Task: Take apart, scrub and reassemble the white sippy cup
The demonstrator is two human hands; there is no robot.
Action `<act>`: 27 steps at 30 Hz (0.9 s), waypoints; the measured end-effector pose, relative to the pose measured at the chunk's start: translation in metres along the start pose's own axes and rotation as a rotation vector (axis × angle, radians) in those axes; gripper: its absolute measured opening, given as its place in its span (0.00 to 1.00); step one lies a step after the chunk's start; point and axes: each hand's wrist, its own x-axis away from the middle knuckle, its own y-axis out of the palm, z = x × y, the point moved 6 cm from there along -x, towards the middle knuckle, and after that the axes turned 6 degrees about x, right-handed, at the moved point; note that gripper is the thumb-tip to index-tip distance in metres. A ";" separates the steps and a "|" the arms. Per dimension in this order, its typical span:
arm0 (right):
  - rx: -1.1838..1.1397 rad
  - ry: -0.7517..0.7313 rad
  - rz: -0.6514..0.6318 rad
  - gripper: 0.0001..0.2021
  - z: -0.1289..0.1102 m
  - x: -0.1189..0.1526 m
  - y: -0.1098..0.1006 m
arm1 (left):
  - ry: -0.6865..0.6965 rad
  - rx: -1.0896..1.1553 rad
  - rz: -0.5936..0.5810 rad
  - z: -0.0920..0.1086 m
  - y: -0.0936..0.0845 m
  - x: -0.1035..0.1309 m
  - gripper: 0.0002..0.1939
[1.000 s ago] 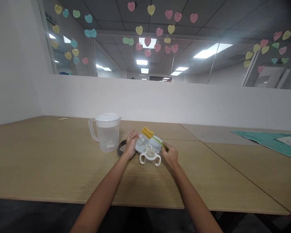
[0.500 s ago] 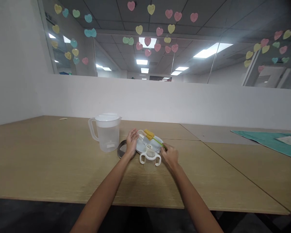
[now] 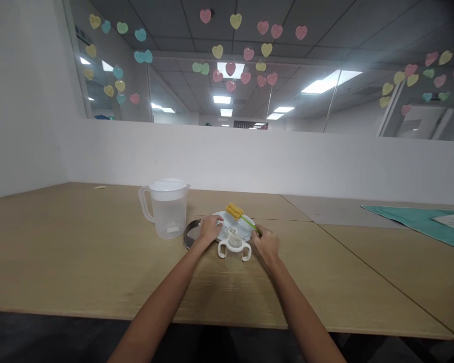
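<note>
My right hand point(image 3: 266, 242) is closed around the green handle of a sponge bottle brush point(image 3: 235, 210). The brush's yellow sponge head is over the far side of a white plate point(image 3: 245, 230). At the plate's left side, my left hand point(image 3: 211, 229) has its fingers curled down over the rim; what they hold is hard to make out. Small parts on the plate are partly hidden. In front of the plate stands a clear baby bottle point(image 3: 234, 256) with a white two-handled collar. A round dark-rimmed dish point(image 3: 189, 236) lies partly behind my left hand.
A translucent lidded pitcher point(image 3: 169, 214) stands on the left of the wooden table point(image 3: 117, 262). At the far right lies a teal cloth point(image 3: 412, 218) with a pale item on it. A small flat piece point(image 3: 100, 187) lies at the back left.
My left hand has turned over and come down towards the plate; the clear cup-like piece it held up is no longer distinct. The brush head has dipped slightly.
</note>
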 end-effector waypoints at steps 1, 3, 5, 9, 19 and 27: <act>-0.005 0.000 -0.006 0.17 0.000 0.000 0.000 | -0.001 -0.001 -0.017 0.001 0.003 -0.004 0.09; -0.013 0.006 -0.010 0.17 0.000 0.000 0.000 | 0.008 -0.003 -0.062 0.005 0.011 -0.013 0.10; -0.011 0.025 -0.005 0.17 0.001 0.000 0.000 | 0.032 -0.006 -0.123 0.011 0.022 -0.020 0.10; -0.012 0.059 -0.013 0.16 0.003 -0.001 -0.002 | 0.069 -0.038 -0.264 0.019 0.043 -0.026 0.11; -0.003 0.070 -0.024 0.15 0.002 -0.002 -0.003 | 0.097 -0.086 -0.388 0.013 0.048 -0.031 0.15; -0.018 0.088 0.000 0.15 0.003 -0.002 -0.005 | 0.164 0.027 -0.420 0.022 0.040 -0.030 0.14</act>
